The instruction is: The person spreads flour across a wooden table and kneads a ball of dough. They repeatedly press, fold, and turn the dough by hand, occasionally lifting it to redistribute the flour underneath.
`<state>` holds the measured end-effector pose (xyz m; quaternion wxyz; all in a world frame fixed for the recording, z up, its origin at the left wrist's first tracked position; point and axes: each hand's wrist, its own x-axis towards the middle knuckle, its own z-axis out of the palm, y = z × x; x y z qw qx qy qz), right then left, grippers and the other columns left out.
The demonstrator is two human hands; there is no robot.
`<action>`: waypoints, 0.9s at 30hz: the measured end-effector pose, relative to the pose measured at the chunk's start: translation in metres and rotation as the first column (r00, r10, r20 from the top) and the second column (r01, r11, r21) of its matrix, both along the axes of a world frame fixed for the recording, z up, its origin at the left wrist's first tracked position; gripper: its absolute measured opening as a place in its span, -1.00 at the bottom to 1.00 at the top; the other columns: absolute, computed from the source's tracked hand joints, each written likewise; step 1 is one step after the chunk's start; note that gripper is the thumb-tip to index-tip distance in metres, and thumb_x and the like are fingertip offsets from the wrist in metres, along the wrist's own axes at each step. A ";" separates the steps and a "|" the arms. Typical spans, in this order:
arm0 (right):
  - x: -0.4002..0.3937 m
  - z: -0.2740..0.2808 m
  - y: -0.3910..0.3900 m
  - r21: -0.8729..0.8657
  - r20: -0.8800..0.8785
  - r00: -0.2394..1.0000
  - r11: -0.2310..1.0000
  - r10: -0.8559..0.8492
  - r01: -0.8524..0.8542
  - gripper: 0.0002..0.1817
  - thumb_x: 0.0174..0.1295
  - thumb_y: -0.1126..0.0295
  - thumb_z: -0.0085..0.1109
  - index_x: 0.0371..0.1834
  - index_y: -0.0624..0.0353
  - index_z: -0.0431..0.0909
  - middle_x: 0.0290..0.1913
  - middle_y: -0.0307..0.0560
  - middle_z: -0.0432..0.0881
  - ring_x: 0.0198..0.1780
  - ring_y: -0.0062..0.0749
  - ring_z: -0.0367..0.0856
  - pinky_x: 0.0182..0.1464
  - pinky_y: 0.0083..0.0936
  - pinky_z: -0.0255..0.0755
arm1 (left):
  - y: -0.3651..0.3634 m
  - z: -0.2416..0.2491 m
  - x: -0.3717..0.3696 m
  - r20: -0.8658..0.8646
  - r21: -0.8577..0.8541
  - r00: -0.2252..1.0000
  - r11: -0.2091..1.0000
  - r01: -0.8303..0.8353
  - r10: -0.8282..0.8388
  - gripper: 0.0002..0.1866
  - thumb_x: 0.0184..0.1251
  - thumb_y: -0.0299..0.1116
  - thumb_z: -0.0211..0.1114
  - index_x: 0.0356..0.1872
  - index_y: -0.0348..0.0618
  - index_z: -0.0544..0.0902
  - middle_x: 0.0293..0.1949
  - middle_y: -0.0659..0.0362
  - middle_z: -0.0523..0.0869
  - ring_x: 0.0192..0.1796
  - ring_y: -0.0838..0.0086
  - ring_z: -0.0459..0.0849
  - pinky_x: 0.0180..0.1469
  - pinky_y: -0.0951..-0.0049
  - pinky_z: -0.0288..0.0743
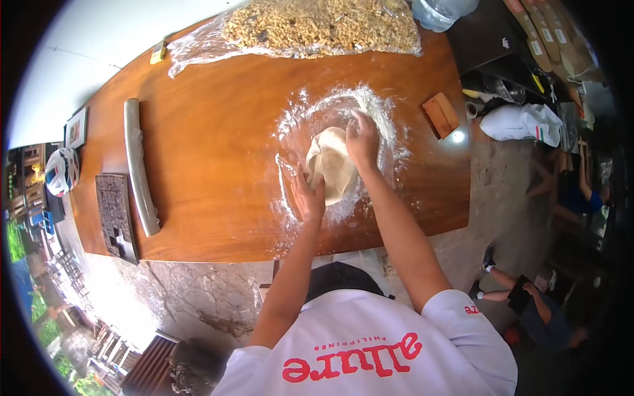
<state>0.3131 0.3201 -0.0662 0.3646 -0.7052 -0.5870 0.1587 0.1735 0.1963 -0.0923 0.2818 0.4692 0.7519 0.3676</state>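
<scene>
Left hand (310, 197) and right hand (362, 140), apart, touched the dough (339, 170) at opposite sides (grip unclear). White powder (383, 122) surrounded it.

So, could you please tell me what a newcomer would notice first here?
The eye probably lands on the pale dough between the left hand and right hand, amid white powder on the table. Next come the red lettering on the white shirt below and the golden-brown heap at the table's far edge.

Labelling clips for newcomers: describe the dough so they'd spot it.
On the brown wooden table, find the white powder. The dough lies amid it, between the left hand and right hand: one solid, pale, rounded piece, unlike the loose powder.
</scene>
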 end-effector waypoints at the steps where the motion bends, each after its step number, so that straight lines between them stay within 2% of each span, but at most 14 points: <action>1: -0.006 -0.009 -0.013 0.019 0.006 1.000 1.000 0.005 -0.005 -0.64 0.28 0.48 0.17 0.15 0.22 0.60 0.18 0.11 0.65 0.24 -0.11 0.61 0.32 -0.24 0.47 | -0.002 0.005 -0.005 0.049 -0.097 0.998 0.994 0.040 -0.036 -0.43 0.21 -0.26 0.45 0.23 -0.26 0.59 0.09 -0.12 0.61 0.12 0.02 0.60 0.19 0.12 0.46; 5: -0.043 -0.010 -0.102 -0.037 0.187 0.931 0.949 0.314 -0.312 -0.56 0.27 0.32 0.15 0.19 0.24 0.56 0.22 0.19 0.58 0.28 0.09 0.52 0.37 -0.05 0.36 | 0.001 0.020 -0.034 0.162 -0.317 0.982 0.937 0.149 -0.101 -0.41 0.10 -0.29 0.50 0.18 -0.30 0.62 0.03 -0.15 0.63 -0.06 0.09 0.68 0.01 0.19 0.57; 9: -0.046 0.006 -0.165 0.019 0.381 0.833 0.897 0.401 -0.441 -0.50 0.25 0.29 0.12 0.22 0.35 0.53 0.27 0.22 0.53 0.37 0.09 0.43 0.45 -0.05 0.25 | -0.028 -0.011 -0.060 0.181 -0.038 0.970 0.984 0.172 -0.163 -0.48 0.10 -0.32 0.46 0.13 -0.27 0.67 -0.13 -0.05 0.72 -0.13 0.19 0.71 0.02 0.25 0.58; 13: -0.035 -0.004 -0.155 -0.053 0.534 0.692 0.835 0.487 -0.547 -0.51 0.27 0.28 0.04 0.10 0.51 0.54 0.20 0.27 0.58 0.36 0.13 0.43 0.41 -0.02 0.27 | -0.048 0.022 -0.069 0.354 -0.088 0.922 0.975 0.202 -0.160 -0.57 0.27 -0.33 0.39 0.14 -0.29 0.68 -0.02 -0.08 0.74 0.00 0.30 0.74 0.06 0.35 0.59; 15: -0.037 -0.004 -0.123 -0.343 0.585 0.524 0.774 0.619 -0.532 -0.50 0.32 0.20 0.02 0.16 0.37 0.60 0.16 0.26 0.62 0.32 -0.02 0.51 0.42 -0.10 0.31 | -0.059 0.013 -0.075 0.404 -0.062 0.894 0.970 0.237 -0.193 -0.59 0.30 -0.32 0.37 0.13 -0.30 0.68 -0.03 -0.07 0.76 -0.02 0.32 0.75 0.05 0.37 0.59; 17: -0.032 0.008 -0.048 -0.775 0.199 0.654 0.526 0.730 -0.351 -0.56 0.33 0.12 0.08 -0.06 0.29 0.73 -0.07 0.15 0.75 0.05 -0.18 0.71 0.20 -0.17 0.53 | -0.069 0.006 -0.081 0.454 -0.036 0.864 0.964 0.263 -0.218 -0.60 0.33 -0.32 0.34 0.13 -0.31 0.68 -0.05 -0.06 0.78 -0.03 0.33 0.76 0.05 0.38 0.59; 18: -0.017 0.030 -0.018 -0.708 -0.139 0.726 0.445 0.673 -0.548 -0.56 0.34 0.04 0.12 -0.25 0.23 0.76 -0.18 0.06 0.80 -0.13 -0.28 0.78 -0.01 -0.22 0.63 | -0.078 0.004 -0.084 0.432 -0.065 0.874 0.959 0.275 -0.221 -0.62 0.35 -0.32 0.33 0.11 -0.32 0.69 -0.10 -0.04 0.80 -0.06 0.35 0.77 0.04 0.39 0.59; 19: -0.012 0.045 0.004 -0.754 -0.318 0.882 0.471 0.347 -0.457 -0.58 0.35 0.03 0.13 -0.21 0.19 0.76 -0.11 0.04 0.80 -0.09 -0.28 0.78 -0.04 -0.32 0.64 | -0.082 0.004 -0.086 0.408 -0.087 0.884 0.954 0.285 -0.227 -0.64 0.36 -0.31 0.32 0.09 -0.33 0.69 -0.14 -0.01 0.81 -0.08 0.37 0.77 0.03 0.39 0.59; 20: -0.015 0.068 0.016 -0.696 -0.151 0.925 0.627 0.349 -0.350 -0.63 0.40 0.11 0.07 -0.22 0.15 0.76 -0.11 0.05 0.80 -0.10 -0.15 0.79 -0.04 -0.32 0.64 | -0.085 0.007 -0.089 0.407 -0.082 0.885 0.957 0.279 -0.224 -0.64 0.36 -0.31 0.32 0.09 -0.33 0.69 -0.14 -0.01 0.81 -0.08 0.37 0.77 0.03 0.39 0.59; 21: -0.023 0.066 0.014 -0.351 0.191 0.939 0.914 0.285 -0.206 -0.68 0.39 0.21 0.05 -0.22 0.18 0.73 -0.18 0.06 0.80 -0.15 -0.01 0.77 -0.03 -0.25 0.63 | -0.097 0.007 -0.093 0.413 -0.074 0.885 0.961 0.268 -0.215 -0.65 0.37 -0.31 0.31 0.07 -0.33 0.70 -0.15 0.00 0.81 -0.07 0.37 0.77 0.03 0.39 0.59; 23: -0.036 0.054 -0.009 -0.081 0.290 0.911 0.956 0.292 -0.281 -0.75 0.34 0.23 0.12 -0.14 0.11 0.71 -0.32 0.08 0.77 -0.32 -0.20 0.75 -0.20 -0.23 0.61 | -0.116 0.006 -0.098 0.418 -0.084 0.886 0.962 0.258 -0.202 -0.65 0.37 -0.31 0.31 0.05 -0.34 0.71 -0.15 0.00 0.82 -0.06 0.38 0.78 0.04 0.39 0.60; 25: -0.052 0.022 -0.046 -0.440 0.276 0.770 0.788 0.576 -0.431 -0.62 0.30 0.34 0.10 0.17 0.17 0.58 0.13 0.19 0.66 0.10 -0.03 0.68 0.13 -0.09 0.54 | -0.119 -0.005 -0.098 0.448 -0.103 0.876 0.963 0.251 -0.180 -0.67 0.37 -0.30 0.31 0.04 -0.31 0.72 -0.14 -0.01 0.82 -0.08 0.37 0.78 0.05 0.38 0.60; 26: -0.052 -0.022 -0.087 0.015 0.559 0.695 0.832 0.453 -0.554 -0.54 0.28 0.30 0.10 0.23 0.25 0.55 0.30 0.26 0.54 0.36 0.05 0.47 0.39 -0.08 0.33 | -0.113 -0.002 -0.096 0.450 -0.096 0.876 0.965 0.244 -0.176 -0.67 0.37 -0.30 0.31 0.04 -0.31 0.72 -0.14 -0.01 0.82 -0.08 0.37 0.78 0.05 0.38 0.60; 27: -0.049 -0.018 -0.116 -0.013 0.562 0.676 0.822 0.477 -0.570 -0.47 0.28 0.29 0.09 0.30 0.30 0.48 0.36 0.24 0.48 0.42 0.05 0.41 0.46 -0.08 0.23 | -0.114 0.003 -0.094 0.421 -0.105 0.889 0.964 0.244 -0.180 -0.67 0.38 -0.30 0.31 0.04 -0.30 0.72 -0.13 -0.02 0.82 -0.08 0.35 0.78 0.05 0.38 0.60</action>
